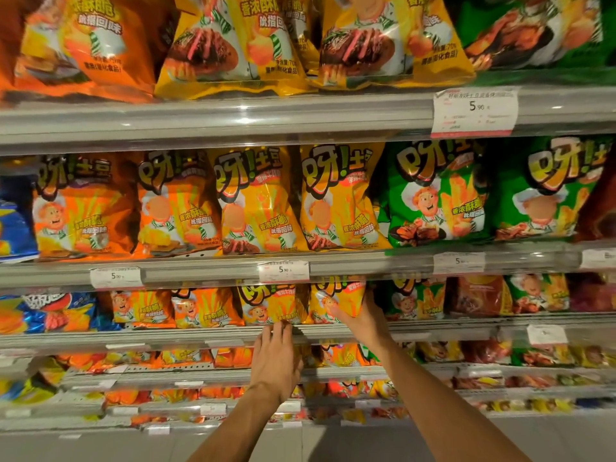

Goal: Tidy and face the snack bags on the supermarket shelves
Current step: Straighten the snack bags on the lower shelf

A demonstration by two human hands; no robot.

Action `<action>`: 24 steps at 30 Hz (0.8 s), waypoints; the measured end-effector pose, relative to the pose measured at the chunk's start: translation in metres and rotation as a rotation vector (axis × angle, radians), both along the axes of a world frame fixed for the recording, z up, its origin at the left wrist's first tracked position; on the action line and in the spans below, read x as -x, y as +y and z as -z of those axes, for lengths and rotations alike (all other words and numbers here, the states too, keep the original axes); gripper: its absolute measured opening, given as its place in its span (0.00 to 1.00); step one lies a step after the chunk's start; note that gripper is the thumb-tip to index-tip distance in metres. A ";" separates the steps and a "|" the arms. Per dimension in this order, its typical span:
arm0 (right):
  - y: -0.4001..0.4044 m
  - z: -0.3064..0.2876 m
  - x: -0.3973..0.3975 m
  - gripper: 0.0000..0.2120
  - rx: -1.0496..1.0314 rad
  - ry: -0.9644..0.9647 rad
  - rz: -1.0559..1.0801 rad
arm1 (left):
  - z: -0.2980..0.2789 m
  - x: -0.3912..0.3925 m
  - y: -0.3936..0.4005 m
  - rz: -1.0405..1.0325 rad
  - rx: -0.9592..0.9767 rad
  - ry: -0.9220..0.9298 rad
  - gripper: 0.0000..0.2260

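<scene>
Rows of snack bags fill the shelves, orange at the left, yellow in the middle, green at the right. On the third shelf down, my right hand (pixel 361 316) grips the lower right side of a yellow bag (pixel 336 296), thumb across its front. My left hand (pixel 275 356) reaches up with straight fingers; its fingertips touch the bottom edge of the neighbouring yellow bag (pixel 266 303) at the shelf lip (pixel 200 331). Both forearms rise from the bottom of the view.
Price tags (pixel 284 271) hang on the clear shelf rails. Green bags (pixel 416 298) and a brown bag (pixel 480 295) stand right of my right hand, orange bags (pixel 206 308) and blue bags (pixel 50 311) to the left. Lower shelves hold more bags.
</scene>
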State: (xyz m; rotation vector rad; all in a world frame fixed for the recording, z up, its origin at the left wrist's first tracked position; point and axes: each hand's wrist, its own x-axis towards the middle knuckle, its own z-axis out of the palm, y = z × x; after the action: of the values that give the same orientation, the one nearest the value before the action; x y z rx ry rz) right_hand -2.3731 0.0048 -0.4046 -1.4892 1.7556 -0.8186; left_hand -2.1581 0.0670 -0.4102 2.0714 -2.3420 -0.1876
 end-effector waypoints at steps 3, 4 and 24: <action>0.011 0.002 0.005 0.34 0.071 -0.006 -0.026 | -0.005 0.012 -0.001 -0.066 0.015 0.017 0.28; 0.016 0.003 0.008 0.32 0.085 -0.011 -0.034 | -0.006 0.017 -0.001 -0.101 0.038 0.046 0.26; 0.081 0.015 0.295 0.12 0.169 0.018 0.306 | -0.005 0.299 0.009 -0.269 0.085 0.806 0.10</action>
State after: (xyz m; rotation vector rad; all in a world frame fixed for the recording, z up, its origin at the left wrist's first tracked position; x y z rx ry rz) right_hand -2.6683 0.0857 -0.4196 -1.3516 1.9996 -1.1357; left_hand -2.4569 0.0760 -0.4054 1.7666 -1.5544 -0.7355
